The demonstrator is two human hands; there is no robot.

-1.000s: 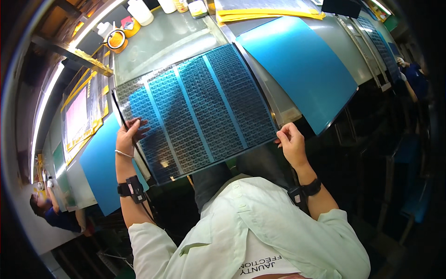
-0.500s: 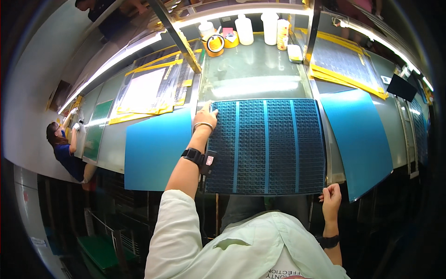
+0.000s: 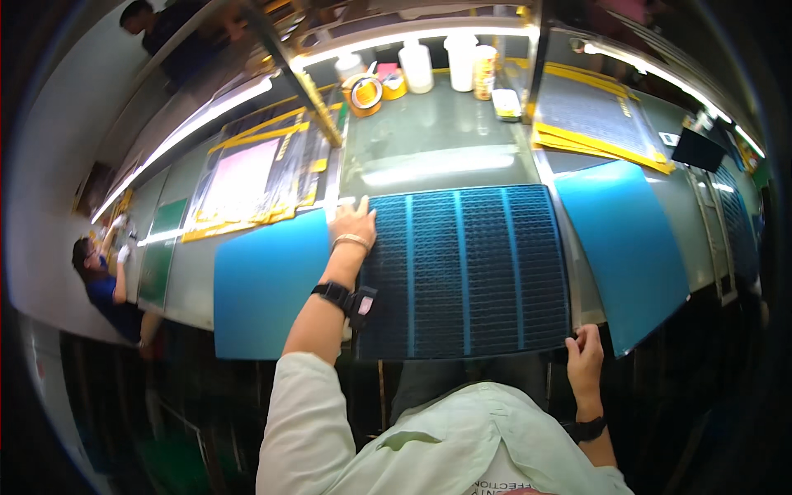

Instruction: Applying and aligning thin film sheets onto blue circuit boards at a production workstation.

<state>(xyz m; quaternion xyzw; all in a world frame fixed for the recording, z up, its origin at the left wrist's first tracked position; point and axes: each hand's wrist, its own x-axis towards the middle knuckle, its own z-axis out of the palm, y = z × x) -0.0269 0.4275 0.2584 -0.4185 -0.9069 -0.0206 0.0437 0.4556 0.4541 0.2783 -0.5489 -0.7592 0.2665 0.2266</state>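
Observation:
A dark rectangular panel (image 3: 436, 285) with a fine repeating pattern and light blue stripes lies flat on the bench in front of me. My left hand (image 3: 351, 227) is at its far left corner, fingers spread, with fingertips on or against the edge. At the near right corner, my right hand (image 3: 586, 345) has its fingers curled and pinched at the panel's edge. Whether a thin film lies over the panel there, I cannot tell. Plain blue sheets flank it, one on the left (image 3: 268, 289) and one on the right (image 3: 627, 247).
Behind the panel stand white bottles (image 3: 416, 66), an orange can (image 3: 484, 73) and tape rolls (image 3: 363, 94). Yellow-edged transparent sheets lie to the left (image 3: 247, 177) and right (image 3: 598, 115). Metal posts (image 3: 293, 78) rise from the bench. A co-worker (image 3: 103, 276) is at the far left.
The whole view has shifted and tilted slightly, so the bench appears farther left. My left hand stays at the far left corner. My right fingers appear closer against the near right corner.

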